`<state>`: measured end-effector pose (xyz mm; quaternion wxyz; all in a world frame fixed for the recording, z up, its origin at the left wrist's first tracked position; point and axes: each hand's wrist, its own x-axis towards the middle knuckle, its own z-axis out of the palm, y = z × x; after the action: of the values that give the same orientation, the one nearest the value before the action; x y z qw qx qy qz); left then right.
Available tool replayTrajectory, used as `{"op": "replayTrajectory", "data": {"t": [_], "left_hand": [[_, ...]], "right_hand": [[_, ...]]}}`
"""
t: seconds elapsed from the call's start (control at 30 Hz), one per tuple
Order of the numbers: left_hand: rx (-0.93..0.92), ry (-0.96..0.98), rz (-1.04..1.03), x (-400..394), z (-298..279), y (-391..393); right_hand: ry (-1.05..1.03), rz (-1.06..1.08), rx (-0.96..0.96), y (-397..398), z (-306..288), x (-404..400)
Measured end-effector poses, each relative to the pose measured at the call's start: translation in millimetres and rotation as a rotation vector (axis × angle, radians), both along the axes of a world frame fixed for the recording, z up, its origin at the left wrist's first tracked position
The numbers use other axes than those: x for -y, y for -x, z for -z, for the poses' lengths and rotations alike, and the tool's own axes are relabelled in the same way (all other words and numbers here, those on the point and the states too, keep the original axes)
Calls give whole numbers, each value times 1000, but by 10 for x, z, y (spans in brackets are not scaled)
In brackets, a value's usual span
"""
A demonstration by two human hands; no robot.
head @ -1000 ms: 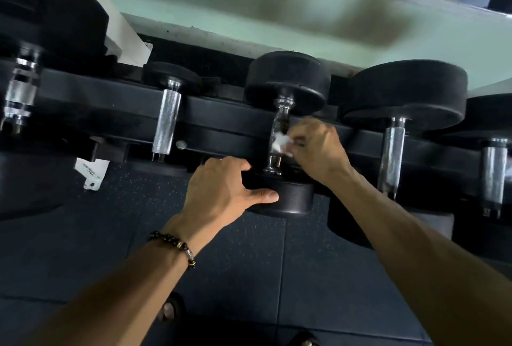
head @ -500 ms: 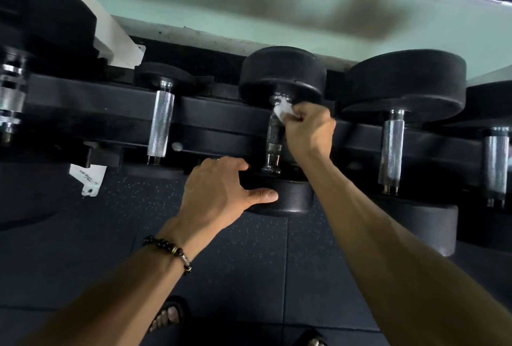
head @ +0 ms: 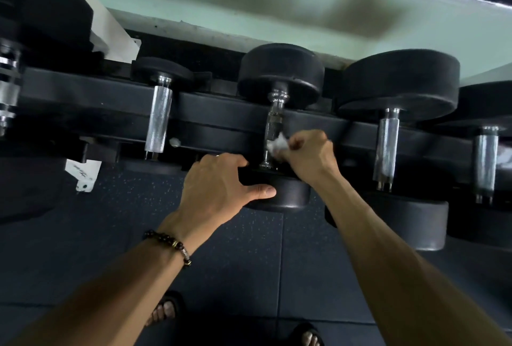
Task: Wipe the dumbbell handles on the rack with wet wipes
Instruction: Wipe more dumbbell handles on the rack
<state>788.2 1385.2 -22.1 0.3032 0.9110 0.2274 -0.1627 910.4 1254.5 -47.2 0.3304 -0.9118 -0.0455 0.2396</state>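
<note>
A black dumbbell lies across the dark rack [head: 221,121], its chrome handle [head: 274,121] running from the far head [head: 279,74] to the near head [head: 291,193]. My right hand [head: 307,155] pinches a crumpled white wet wipe [head: 277,146] against the lower end of that handle. My left hand [head: 219,182] grips the near head, thumb lying along its rim and fingers curled over its top.
More dumbbells rest on the rack: a small one with a knurled handle [head: 160,118] to the left, larger ones [head: 388,146] [head: 484,162] to the right. A white tag [head: 83,175] hangs at left. Dark rubber floor tiles [head: 249,262] lie below, my sandalled feet at the bottom.
My right hand slid the wipe up to the far end of the handle, then back down to its near end. My left hand stayed on the near head.
</note>
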Motion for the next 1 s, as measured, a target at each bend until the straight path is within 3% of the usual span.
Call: {"op": "replayTrajectory", "data": {"t": [0.07,0.13,0.27,0.37,0.57,0.73,0.87,1.0], "left_hand": [[-6,-3,1,3,-14,5],[-7,-6,10,2,-13,0],[30,-2,17,14,-4,8],[24,-18,30,36,27,16],[-14,-23,44,41,-19,19],[-11,-19,3,59,-3,19],[-21,-14,6,73,-43,13],[-24,-7,-5,75,-45,15]], "right_hand": [[67,-107,-82,56,-4,79],[56,-103,-41,82,6,97],[-188,222,119,-111,97,-89],[-413,435,20,-428,243,-282],[-299,133,-205,-299,116,-30],[-442,377,-215,-546,340,-256],[-290,27,-326,-278,271,186],[-387,123,-231,-451,291,-38]]}}
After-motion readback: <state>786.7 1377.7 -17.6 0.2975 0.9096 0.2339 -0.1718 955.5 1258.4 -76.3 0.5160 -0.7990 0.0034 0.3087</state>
